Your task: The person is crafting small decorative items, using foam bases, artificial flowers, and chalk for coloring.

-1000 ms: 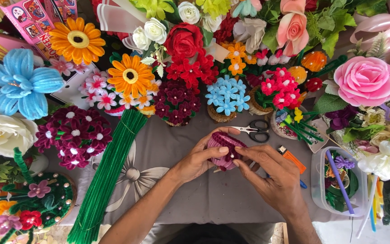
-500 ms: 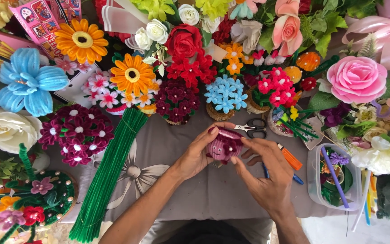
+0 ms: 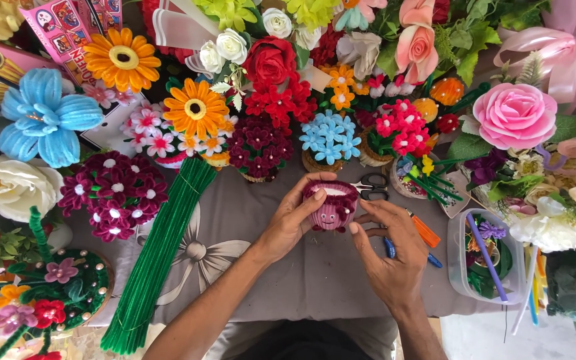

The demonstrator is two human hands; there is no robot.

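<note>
1. My left hand (image 3: 293, 223) curls around a small magenta pipe-cleaner pot (image 3: 331, 207), thumb along its rim at the top and fingers wrapped behind its left side, so the pot is gripped and lifted just above the grey cloth (image 3: 301, 280).
2. My right hand (image 3: 391, 257) sits just beside the pot on its right. The fingertips touch the pot's lower right edge; the fingers are loosely bent, and I think they are steadying rather than pinching, though the contact is too small to be sure.
3. The pot is in the middle of the table, between both hands, its opening tilted up and away from me. Its rim looks paler inside.
4. Just behind the pot lie black-handled scissors (image 3: 370, 187), partly hidden by it.
5. Under and beside my right hand lie an orange-handled tool (image 3: 425, 231) and a blue pen (image 3: 433, 260), the pen partly covered by my hand.
6. To my left, a long bundle of green pipe cleaners (image 3: 158, 257) runs diagonally across the cloth.
7. To my right stands a clear plastic tub (image 3: 458, 267) holding purple and green pieces.
8. Behind the pot, small baskets hold a light blue flower cluster (image 3: 329, 137) and a dark maroon flower cluster (image 3: 259, 147).
9. Further left is a large blue flower (image 3: 45, 117); at the right, a big pink rose (image 3: 515, 115).
</note>
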